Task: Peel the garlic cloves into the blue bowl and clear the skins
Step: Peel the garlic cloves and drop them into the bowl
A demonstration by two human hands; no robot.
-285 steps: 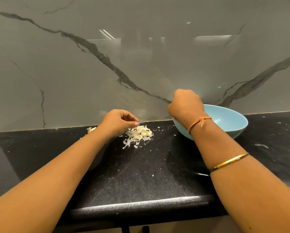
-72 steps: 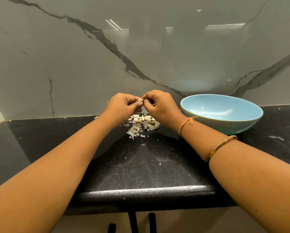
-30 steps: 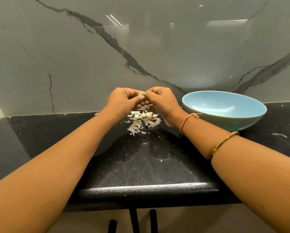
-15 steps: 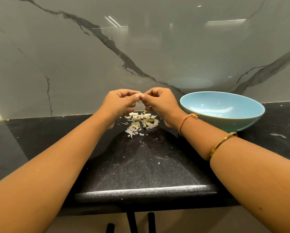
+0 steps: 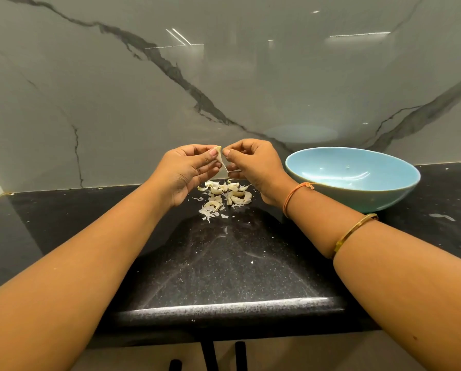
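Bowl (image 5: 371, 195), blue: tiny speck (image 5: 348, 166) inside | left grip (image 5: 187, 171), right grip (image 5: 254, 167): both pinching garlic clove (image 5: 219, 152)

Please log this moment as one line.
left hand: pinches garlic clove | right hand: pinches its skin | pile: on counter | blue bowl: right of pile

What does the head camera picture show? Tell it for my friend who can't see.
A left hand and a right hand pinch one garlic clove between them, a strip of skin hanging from it, above a small pile of garlic pieces and skins on a black counter. A blue bowl sits to the right.
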